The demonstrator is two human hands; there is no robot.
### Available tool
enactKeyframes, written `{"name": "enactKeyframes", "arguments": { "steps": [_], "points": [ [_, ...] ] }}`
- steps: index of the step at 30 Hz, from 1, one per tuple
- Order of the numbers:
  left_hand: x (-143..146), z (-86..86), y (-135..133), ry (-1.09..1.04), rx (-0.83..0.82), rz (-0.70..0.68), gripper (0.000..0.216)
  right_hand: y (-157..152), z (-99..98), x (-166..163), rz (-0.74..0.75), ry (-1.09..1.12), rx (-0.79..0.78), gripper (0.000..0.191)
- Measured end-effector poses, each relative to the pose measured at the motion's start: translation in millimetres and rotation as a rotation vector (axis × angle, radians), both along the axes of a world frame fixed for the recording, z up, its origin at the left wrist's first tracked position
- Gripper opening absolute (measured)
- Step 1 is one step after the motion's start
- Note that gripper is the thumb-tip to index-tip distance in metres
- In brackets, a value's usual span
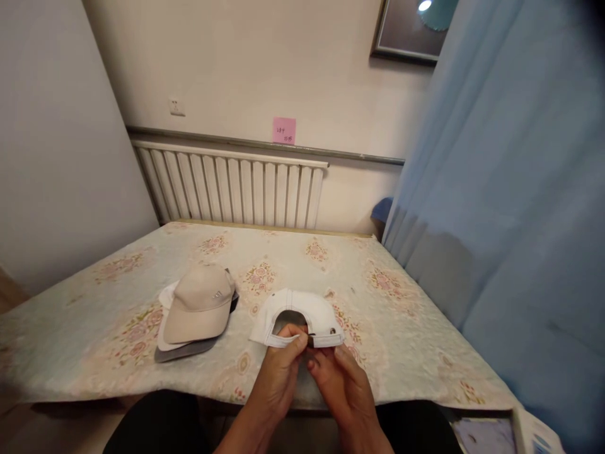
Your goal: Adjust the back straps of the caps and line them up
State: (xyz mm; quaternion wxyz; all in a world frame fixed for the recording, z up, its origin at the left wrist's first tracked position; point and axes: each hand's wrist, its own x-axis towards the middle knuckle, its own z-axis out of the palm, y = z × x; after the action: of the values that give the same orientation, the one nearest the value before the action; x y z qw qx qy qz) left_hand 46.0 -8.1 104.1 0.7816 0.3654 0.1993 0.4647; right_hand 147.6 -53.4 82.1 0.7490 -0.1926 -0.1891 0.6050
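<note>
White cap lies on the bench, rear opening toward us, so the strap is handy; our left hand and right hand each pinch one end.

This looks like a room in a home, probably a bedroom or living room. A long white ribbed radiator runs along the cream plaster wall under a grey pipe, beside a white wall socket. A pale quilted cloth with pink floral medallions covers the table. A light blue fabric curtain hangs at the right, and a dark-framed picture sits high on the wall.
</note>
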Motion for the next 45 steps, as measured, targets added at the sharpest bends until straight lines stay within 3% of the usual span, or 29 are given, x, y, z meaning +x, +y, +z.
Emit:
{"name": "enactKeyframes", "arguments": {
  "steps": [4, 8, 12, 18, 24, 32, 38, 45],
  "points": [
    [-1, -0.4, -1, 0.037, 0.021, 0.045, 0.019, -2, 2.0, -2, 0.038, -0.032, 0.015, 0.043],
    [-1, -4.7, -2, 0.084, 0.08, 0.067, 0.017, 3, -1.2, -5, -0.028, 0.044, -0.079, 0.031],
    [-2, -10.0, -2, 0.106, 0.105, 0.069, 0.014, 7, -4.4, -8, -0.071, 0.088, -0.143, 0.02],
    [-4, -15.5, -2, 0.093, 0.104, 0.05, 0.015, 6, -3.5, -9, -0.055, 0.086, -0.156, 0.028],
    [-6, -16.5, 0, 0.034, 0.096, 0.025, 0.015, 7, -6.7, -6, -0.052, 0.152, -0.185, 0.015],
    [-6, -17.7, -2, 0.027, 0.118, -0.001, 0.009, 9, -8.5, -7, -0.107, 0.158, -0.184, 0.021],
    [-5, -25.8, 1, 0.136, 0.145, 0.064, 0.02, 10, -10.9, -9, -0.118, 0.164, -0.154, 0.021],
    [-6, -28.1, 0, 0.205, 0.167, 0.047, 0.016, 9, -8.8, -9, -0.103, 0.171, -0.124, 0.03]
  ]
}}
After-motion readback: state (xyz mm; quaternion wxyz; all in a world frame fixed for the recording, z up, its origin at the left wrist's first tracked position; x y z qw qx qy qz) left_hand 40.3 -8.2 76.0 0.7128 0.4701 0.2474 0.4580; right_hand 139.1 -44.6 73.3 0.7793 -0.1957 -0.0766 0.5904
